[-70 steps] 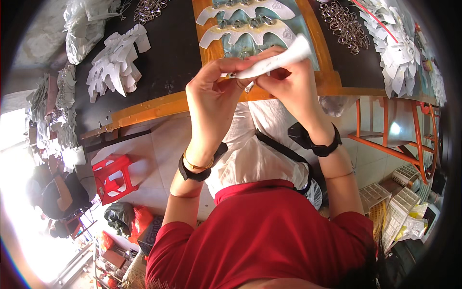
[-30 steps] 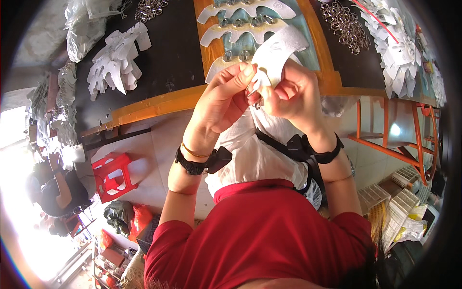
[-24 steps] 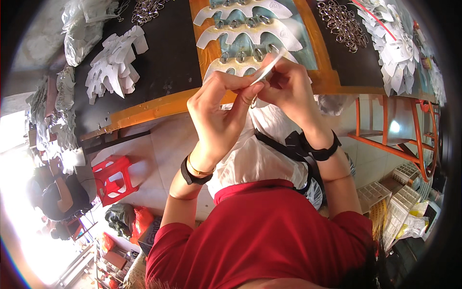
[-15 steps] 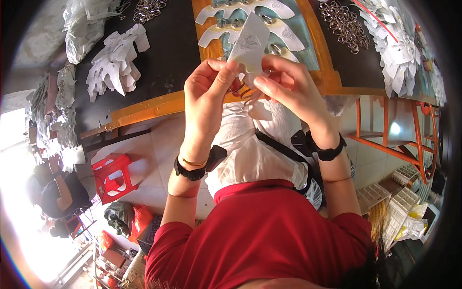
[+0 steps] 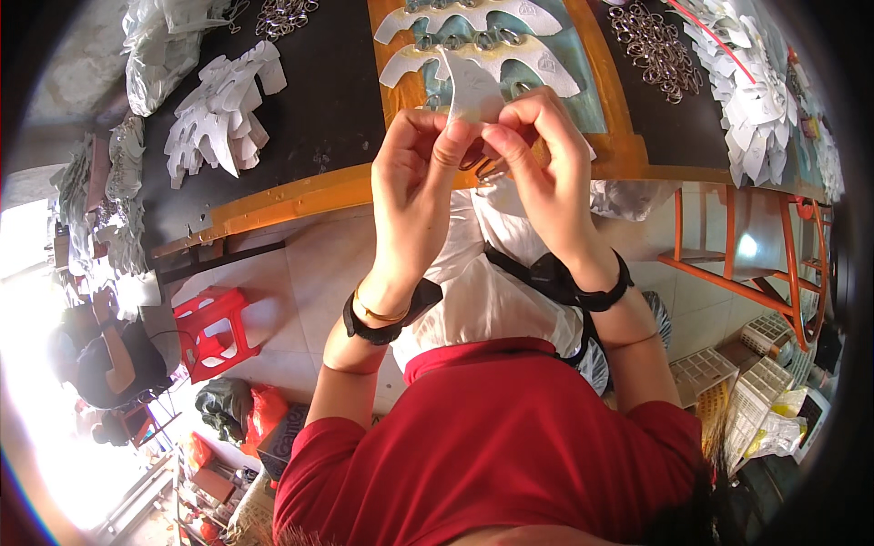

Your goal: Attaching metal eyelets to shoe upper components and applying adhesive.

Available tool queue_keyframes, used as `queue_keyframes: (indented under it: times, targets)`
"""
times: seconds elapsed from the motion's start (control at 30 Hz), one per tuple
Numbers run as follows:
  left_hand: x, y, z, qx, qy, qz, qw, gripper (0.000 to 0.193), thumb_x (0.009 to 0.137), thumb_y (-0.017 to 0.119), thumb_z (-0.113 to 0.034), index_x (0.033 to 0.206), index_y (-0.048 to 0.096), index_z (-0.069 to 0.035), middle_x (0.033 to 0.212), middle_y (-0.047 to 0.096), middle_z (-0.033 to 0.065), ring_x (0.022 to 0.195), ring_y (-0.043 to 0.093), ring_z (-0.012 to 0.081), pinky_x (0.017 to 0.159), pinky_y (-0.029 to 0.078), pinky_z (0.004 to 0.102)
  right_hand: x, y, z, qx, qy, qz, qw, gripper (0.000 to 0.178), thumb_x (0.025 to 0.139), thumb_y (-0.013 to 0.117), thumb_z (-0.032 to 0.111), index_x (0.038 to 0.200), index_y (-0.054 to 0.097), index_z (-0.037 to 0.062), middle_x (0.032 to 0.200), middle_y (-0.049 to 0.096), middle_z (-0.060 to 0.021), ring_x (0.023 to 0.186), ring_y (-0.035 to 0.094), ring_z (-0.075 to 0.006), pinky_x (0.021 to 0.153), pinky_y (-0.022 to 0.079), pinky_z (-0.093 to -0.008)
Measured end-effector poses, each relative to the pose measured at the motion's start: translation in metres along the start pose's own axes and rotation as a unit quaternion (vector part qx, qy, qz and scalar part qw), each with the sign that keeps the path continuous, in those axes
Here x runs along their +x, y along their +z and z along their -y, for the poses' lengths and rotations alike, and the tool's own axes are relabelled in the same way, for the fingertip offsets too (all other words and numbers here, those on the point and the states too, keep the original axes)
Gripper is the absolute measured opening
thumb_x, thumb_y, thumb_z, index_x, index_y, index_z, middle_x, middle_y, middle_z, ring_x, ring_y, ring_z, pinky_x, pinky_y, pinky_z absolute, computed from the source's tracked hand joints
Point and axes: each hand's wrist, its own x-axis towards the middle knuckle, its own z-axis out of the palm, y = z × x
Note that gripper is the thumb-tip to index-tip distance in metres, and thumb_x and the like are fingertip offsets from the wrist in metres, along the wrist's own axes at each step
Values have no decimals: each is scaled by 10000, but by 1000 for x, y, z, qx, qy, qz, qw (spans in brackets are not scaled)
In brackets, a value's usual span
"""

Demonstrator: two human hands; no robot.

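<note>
Just off the table's near edge, my two hands pinch a white, sheet-like cut piece [image 5: 473, 89] between thumbs and fingers. My left hand [image 5: 410, 196] is closed on its left side, and my right hand [image 5: 555, 168] is closed on its right side, thumbs nearly touching. The upper part of the piece stands up and bends. Under the thumbs, metal rings [image 5: 482, 167] show partly between the hands; how they sit against the piece is hidden. Beyond my fingers, similar curved white pieces [image 5: 537, 65] with metal rings along their edges lie on a teal board [image 5: 583, 55].
Loose white pieces [image 5: 214, 123] lie heaped on the black table at left. A pile of metal rings [image 5: 651, 50] and another white heap [image 5: 760, 132] are at right. Below stand a red stool [image 5: 218, 332] and an orange metal frame [image 5: 787, 273]. Another person [image 5: 114, 364] sits at far left.
My hands have drawn closer together, and the right has moved slightly up. The piece, flatter and taller before, now bends and sits lower between the thumbs.
</note>
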Motion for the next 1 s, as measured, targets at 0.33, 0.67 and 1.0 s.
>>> queue_keyframes:
  times: [0.33, 0.67, 1.0]
  targets:
    - [1, 10, -1, -33, 52, -32, 998, 99, 828, 586, -39, 869, 527, 30, 832, 614, 77, 768, 588, 104, 714, 475, 223, -2, 13, -7, 248, 45, -44, 967, 196, 839, 565, 70, 995, 458, 19, 953, 511, -94, 850, 509, -120, 679, 435, -223]
    - [0, 5, -6, -45, 18, -28, 998, 129, 808, 620, -59, 849, 544, 37, 818, 612, 74, 753, 584, 100, 699, 484, 219, -4, 3, -12, 104, 63, -16, 992, 136, 819, 604, 138, 807, 580, 5, 712, 506, -15, 756, 484, -80, 562, 390, -203]
    - [28, -34, 0, -115, -76, 241, 961, 153, 756, 648, -13, 895, 587, 11, 825, 620, 62, 757, 595, 125, 692, 507, 259, -7, -6, 0, 321, 225, 103, 914, 238, 882, 530, 247, 880, 556, 10, 750, 536, 10, 601, 416, -22, 510, 336, -179]
